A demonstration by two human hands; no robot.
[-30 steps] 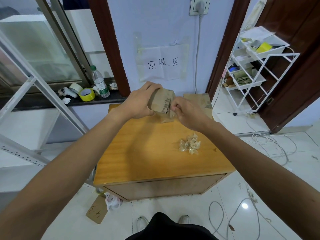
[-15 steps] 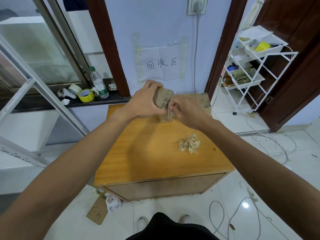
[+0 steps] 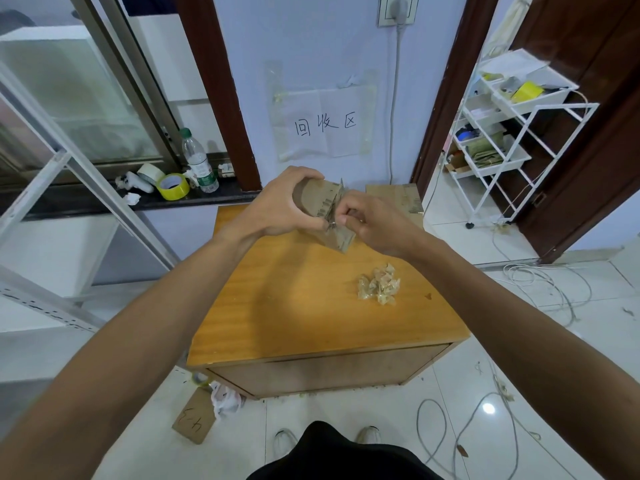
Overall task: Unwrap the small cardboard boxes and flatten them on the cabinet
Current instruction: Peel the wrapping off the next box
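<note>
A small brown cardboard box (image 3: 317,200) is held in the air over the far part of the wooden cabinet (image 3: 298,299). My left hand (image 3: 280,206) grips it from the left, fingers curled over its top. My right hand (image 3: 372,223) pinches a strip of clear tape at the box's right edge. A second piece of cardboard (image 3: 341,239) shows just below the hands. Flat cardboard (image 3: 398,197) lies at the cabinet's far right corner. A crumpled wad of peeled tape (image 3: 379,284) rests on the cabinet top, right of centre.
A window ledge at left carries a plastic bottle (image 3: 197,161) and a yellow tape roll (image 3: 173,186). A white wire rack (image 3: 502,133) stands at right by the door. Cables (image 3: 540,282) trail over the tiled floor. A cardboard scrap (image 3: 195,419) lies by the cabinet's foot.
Both hands and the box have stayed over the cabinet's far part. My right hand's pinch has shifted slightly down the box's right edge.
</note>
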